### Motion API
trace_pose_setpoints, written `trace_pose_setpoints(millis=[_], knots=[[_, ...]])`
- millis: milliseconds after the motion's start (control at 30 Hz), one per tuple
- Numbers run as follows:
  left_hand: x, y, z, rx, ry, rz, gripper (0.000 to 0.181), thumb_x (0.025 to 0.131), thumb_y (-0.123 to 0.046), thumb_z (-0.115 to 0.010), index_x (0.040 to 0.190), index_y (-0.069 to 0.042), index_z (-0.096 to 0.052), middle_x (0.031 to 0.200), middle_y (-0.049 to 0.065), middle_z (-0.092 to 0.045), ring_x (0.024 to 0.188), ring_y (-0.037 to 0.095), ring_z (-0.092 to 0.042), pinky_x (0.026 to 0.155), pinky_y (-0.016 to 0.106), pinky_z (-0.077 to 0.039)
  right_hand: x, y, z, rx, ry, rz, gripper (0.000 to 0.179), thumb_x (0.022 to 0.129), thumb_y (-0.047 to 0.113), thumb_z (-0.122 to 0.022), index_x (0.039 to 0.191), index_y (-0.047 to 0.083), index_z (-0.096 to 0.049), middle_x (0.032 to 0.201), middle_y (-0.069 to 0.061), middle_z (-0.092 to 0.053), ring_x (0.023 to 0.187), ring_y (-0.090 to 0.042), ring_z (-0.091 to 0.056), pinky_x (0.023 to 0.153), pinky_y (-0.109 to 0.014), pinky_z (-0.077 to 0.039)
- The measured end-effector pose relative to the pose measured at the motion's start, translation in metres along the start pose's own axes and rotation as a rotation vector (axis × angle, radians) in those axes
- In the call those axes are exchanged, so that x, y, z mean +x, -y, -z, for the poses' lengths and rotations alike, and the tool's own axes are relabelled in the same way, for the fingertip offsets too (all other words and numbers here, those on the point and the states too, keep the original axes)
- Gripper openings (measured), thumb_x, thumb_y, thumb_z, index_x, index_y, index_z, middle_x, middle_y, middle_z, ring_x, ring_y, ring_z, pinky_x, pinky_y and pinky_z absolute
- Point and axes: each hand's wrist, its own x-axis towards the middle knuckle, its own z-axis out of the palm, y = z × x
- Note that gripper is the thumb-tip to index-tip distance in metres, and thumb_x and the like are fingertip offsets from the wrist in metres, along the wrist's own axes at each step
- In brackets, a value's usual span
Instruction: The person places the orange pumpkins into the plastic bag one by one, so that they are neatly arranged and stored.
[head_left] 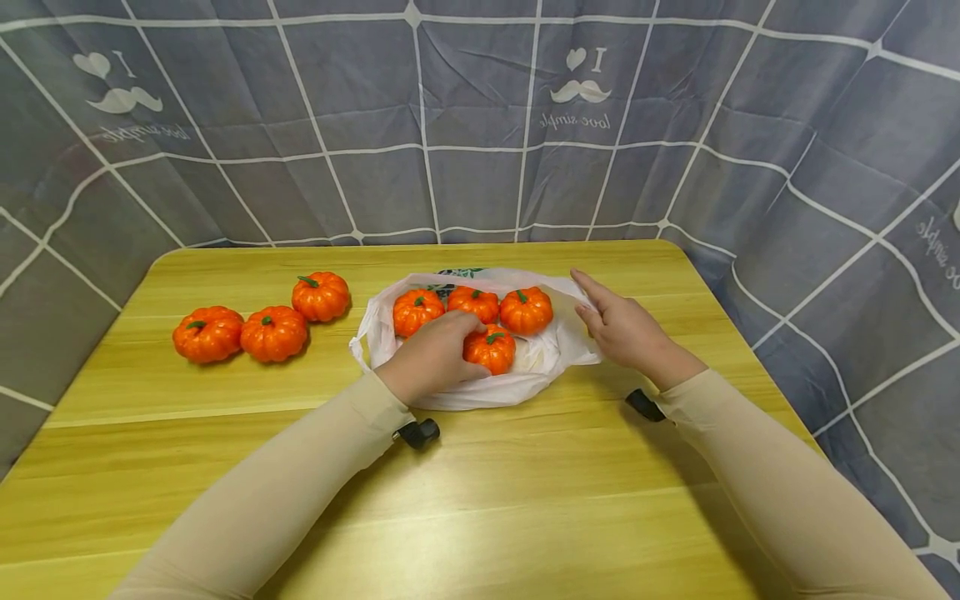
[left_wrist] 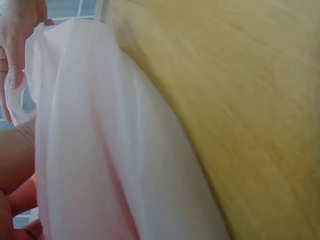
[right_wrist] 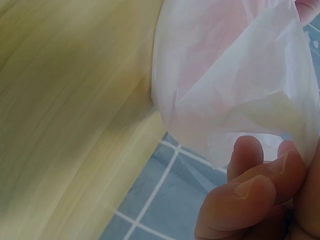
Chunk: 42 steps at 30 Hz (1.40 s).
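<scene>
A white plastic bag lies open on the table with several small orange pumpkins inside. My left hand reaches over its near rim and grips the nearest pumpkin, thumb on the near side and fingers on the far side. Behind it, a left pumpkin, a middle pumpkin and a right pumpkin sit together in the bag. At the bag's right end my right hand holds the edge; its curled fingers show beside the translucent plastic. In the left wrist view, plastic hides most of the left hand.
Outside the bag, to its left, rest three more pumpkins: one far left, one beside it and one farther back. The wooden table ends at a grey checked curtain behind and at the sides.
</scene>
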Motion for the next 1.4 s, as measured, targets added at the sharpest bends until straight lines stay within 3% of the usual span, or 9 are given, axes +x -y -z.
trace_pose_setpoints(millis=[767, 967, 1100, 1167, 1267, 1400], knots=[[0.0, -0.002, 0.001, 0.004, 0.01, 0.021, 0.063, 0.087, -0.035, -0.086, 0.138, -0.009, -0.06, 0.14, 0.009, -0.063, 0.132, 0.029, -0.06, 0.118, 0.043, -0.046, 0.0, 0.001, 0.0, -0.01, 0.0, 0.003, 0.063, 0.114, 0.026, -0.045, 0.17, 0.022, -0.019, 0.075, -0.006, -0.063, 0.057, -0.018, -0.05, 0.059, -0.034, -0.042], [0.0, -0.002, 0.005, 0.027, 0.027, 0.039, 0.069, 0.086, -0.038, -0.086, 0.143, -0.01, -0.057, 0.146, 0.009, -0.059, 0.139, 0.034, -0.054, 0.122, 0.047, -0.038, 0.001, 0.001, 0.0, -0.012, 0.004, 0.009, 0.063, 0.114, 0.026, -0.045, 0.17, 0.021, -0.019, 0.076, -0.007, -0.065, 0.058, -0.018, -0.051, 0.061, -0.035, -0.044], [-0.004, -0.001, 0.013, 0.02, 0.026, 0.038, 0.074, 0.086, -0.041, -0.086, 0.147, -0.011, -0.055, 0.147, 0.009, -0.057, 0.137, 0.036, -0.053, 0.123, 0.05, -0.035, 0.0, 0.001, 0.001, -0.018, 0.008, 0.007, 0.063, 0.114, 0.026, -0.045, 0.17, 0.02, -0.018, 0.082, -0.01, -0.069, 0.06, -0.018, -0.054, 0.065, -0.036, -0.046], [-0.009, 0.0, 0.02, 0.009, 0.012, 0.026, 0.073, 0.087, -0.042, -0.085, 0.146, -0.011, -0.055, 0.144, 0.009, -0.058, 0.129, 0.035, -0.057, 0.118, 0.05, -0.04, 0.0, 0.002, 0.001, -0.021, 0.007, 0.005, 0.063, 0.114, 0.027, -0.045, 0.17, 0.02, -0.018, 0.083, -0.011, -0.07, 0.06, -0.018, -0.055, 0.065, -0.036, -0.046], [-0.017, 0.005, 0.033, 0.003, -0.042, -0.013, 0.072, 0.089, -0.042, -0.084, 0.146, -0.009, -0.056, 0.146, 0.01, -0.056, 0.127, 0.033, -0.058, 0.115, 0.05, -0.044, 0.0, 0.003, 0.002, -0.017, 0.008, 0.0, 0.063, 0.114, 0.028, -0.044, 0.171, 0.021, -0.018, 0.081, -0.01, -0.069, 0.059, -0.019, -0.054, 0.063, -0.036, -0.046], [-0.032, 0.021, 0.055, 0.013, -0.145, -0.071, 0.069, 0.091, -0.039, -0.082, 0.147, -0.009, -0.055, 0.154, 0.01, -0.053, 0.141, 0.035, -0.051, 0.12, 0.057, -0.037, 0.001, 0.002, 0.002, -0.013, 0.003, -0.001, 0.062, 0.114, 0.029, -0.044, 0.171, 0.022, -0.018, 0.08, -0.009, -0.068, 0.058, -0.019, -0.053, 0.062, -0.035, -0.045]])
